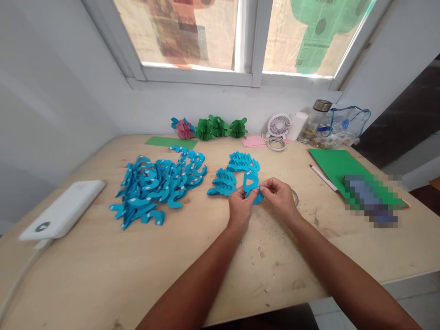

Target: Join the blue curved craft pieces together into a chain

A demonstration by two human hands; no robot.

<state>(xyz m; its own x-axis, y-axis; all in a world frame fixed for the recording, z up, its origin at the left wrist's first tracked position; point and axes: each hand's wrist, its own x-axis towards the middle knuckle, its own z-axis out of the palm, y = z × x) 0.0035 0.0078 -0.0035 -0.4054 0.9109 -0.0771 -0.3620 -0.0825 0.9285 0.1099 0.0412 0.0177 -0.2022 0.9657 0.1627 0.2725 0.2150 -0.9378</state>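
Head view.
- Both hands meet at desk (pixel 103 275) centre. Left hand (pixel 241 207) and right hand (pixel 281 196) each pinch one blue cutout (pixel 250 183) by its lower edges, fingertips closed on it. The piece is held upright, just clear of the desk, face toward the wearer, likely so the fingers can work its edge in sight.
- Fanned stack (pixel 231 174) of like cutouts lies just behind the hands, overlapped in order, probably kept close for reach. Too many to count.
- Loose pile (pixel 156 187) of the same blue shapes sits to the left, apart from the stack. It looks like a separate lot. Dozens, uncountable.
- Back edge under the window: one pink paper ball (pixel 182 128), three green balls (pixel 220 127), set against the wall, out of the way.
- Green sheets: two, one at the back left (pixel 171 142), one on the right (pixel 332 166) with one pencil (pixel 323 178) beside it.
- Singles: fan (pixel 279 124), tape roll (pixel 276 143), bottle (pixel 314 120), power bank (pixel 63 208) on the left edge.
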